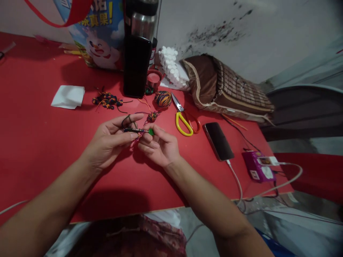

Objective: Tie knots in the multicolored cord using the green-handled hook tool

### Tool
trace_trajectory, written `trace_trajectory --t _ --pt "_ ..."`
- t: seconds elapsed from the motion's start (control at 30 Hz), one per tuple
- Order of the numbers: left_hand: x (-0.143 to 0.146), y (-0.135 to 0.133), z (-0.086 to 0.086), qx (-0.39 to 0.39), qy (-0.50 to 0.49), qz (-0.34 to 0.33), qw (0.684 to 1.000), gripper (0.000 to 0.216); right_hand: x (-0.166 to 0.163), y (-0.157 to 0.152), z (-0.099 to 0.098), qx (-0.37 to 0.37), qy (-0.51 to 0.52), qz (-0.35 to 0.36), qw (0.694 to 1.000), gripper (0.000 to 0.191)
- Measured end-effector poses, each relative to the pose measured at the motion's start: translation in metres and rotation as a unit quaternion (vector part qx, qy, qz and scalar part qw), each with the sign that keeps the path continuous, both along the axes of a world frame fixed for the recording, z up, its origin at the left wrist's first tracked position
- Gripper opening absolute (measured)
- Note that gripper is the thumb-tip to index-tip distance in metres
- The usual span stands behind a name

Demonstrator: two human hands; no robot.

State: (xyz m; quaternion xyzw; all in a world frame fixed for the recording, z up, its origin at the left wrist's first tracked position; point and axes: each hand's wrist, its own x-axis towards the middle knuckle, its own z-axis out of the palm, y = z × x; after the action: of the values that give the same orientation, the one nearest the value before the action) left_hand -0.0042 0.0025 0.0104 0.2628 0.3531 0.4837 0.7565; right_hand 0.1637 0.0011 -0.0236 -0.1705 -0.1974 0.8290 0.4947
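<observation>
Both hands meet over the red table [40,142], pinching a thin braided multicoloured cord [135,130] with a green bead [151,132] at its end. My left hand [112,141] grips the cord between thumb and fingers, with a dark loop of thread around its index finger. My right hand [159,146] pinches the bead end, fingers curled. Cord strands trail away to a small knotted bundle [152,116] just beyond the hands.
Yellow-handled scissors [182,119], a ball of coloured thread [163,99], a pile of braided pieces [107,100], a white cloth [68,96], a black bottle [136,66], a phone [218,141] on a charging cable and a purple box [257,167] lie around.
</observation>
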Motion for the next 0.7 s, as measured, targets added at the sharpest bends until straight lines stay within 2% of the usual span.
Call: trace_trajectory --t 0.13,0.37,0.5,0.7 --pt "-0.0024 0.0005 -0.0005 0.002 0.004 0.014 1.0 0.045 -0.002 -0.0004 -0.001 -0.02 0.005 0.004 1.0 0.034" --pt "0.001 -0.0019 0.0019 -0.006 0.013 0.01 1.0 0.042 0.0022 0.0037 -0.0056 0.006 -0.023 0.018 1.0 0.02" --pt "0.0018 -0.0037 -0.0005 0.008 0.023 0.014 1.0 0.043 0.0049 0.0063 -0.0081 0.032 -0.071 -0.008 0.997 0.015" --pt "0.0023 -0.0032 0.0019 0.024 0.015 0.045 0.999 0.038 0.007 0.0081 -0.0049 0.029 -0.112 -0.037 0.993 0.013"
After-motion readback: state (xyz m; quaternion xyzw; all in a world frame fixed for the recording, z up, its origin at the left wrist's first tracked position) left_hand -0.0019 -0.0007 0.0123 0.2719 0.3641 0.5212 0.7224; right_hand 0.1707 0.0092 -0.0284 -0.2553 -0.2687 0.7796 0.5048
